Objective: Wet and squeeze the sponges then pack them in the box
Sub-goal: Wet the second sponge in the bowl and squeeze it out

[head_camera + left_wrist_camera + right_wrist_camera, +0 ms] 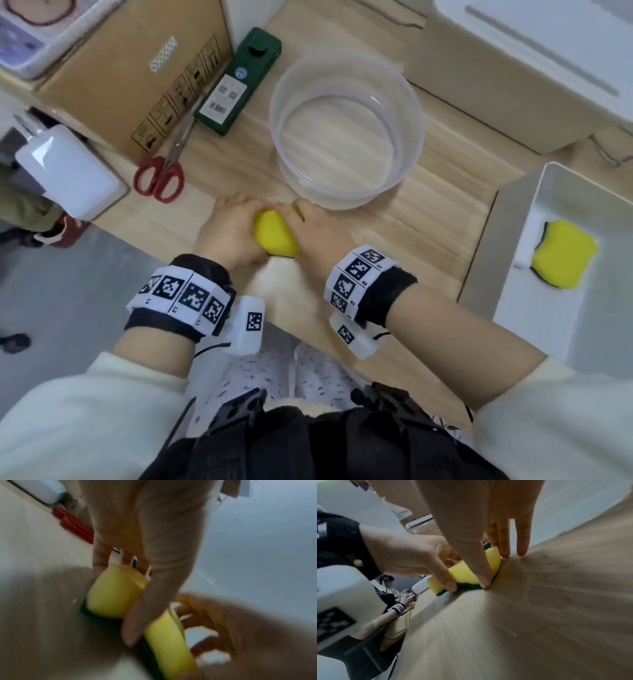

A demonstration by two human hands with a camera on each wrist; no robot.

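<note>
The place looks like a lab or office workroom for recording. A wooden counter (pixel 428 219) carries a cardboard carton (pixel 137 78) and red scissors (pixel 159 178), and another seated person (pixel 390 588) also wears a marker wristband (pixel 397 607).

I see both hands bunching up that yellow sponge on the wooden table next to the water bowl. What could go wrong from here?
Both the left hand and the right hand squeeze the sponge over the bare wooden table, not over the bowl, so squeezed-out water would probably pool on the wood. The hands work right at the bowl's near rim, so a slip might bump it and slosh water. A poorly squeezed sponge could drip into the box beside the packed sponge.
</note>
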